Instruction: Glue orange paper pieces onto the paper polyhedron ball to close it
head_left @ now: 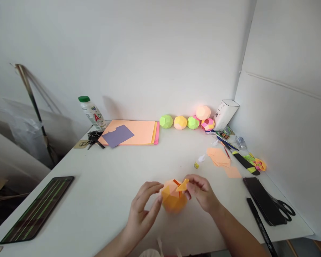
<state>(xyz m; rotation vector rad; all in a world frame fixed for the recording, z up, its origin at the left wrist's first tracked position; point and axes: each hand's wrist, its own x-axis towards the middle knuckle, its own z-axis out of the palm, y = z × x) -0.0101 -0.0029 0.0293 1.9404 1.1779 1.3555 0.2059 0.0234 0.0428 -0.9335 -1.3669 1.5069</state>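
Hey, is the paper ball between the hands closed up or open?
Open, it seems: near the top of the orange ball, deeper orange shows beside a raised flap pinched by the right hand.

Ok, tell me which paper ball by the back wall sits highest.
The plain pale peach ball, near the row's right end: it is perched above the red, pink and yellow ball, while the others sit lower.

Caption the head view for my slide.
Left hand on a faceted orange ball, right hand pinching an orange piece at its top, more faceted balls behind.
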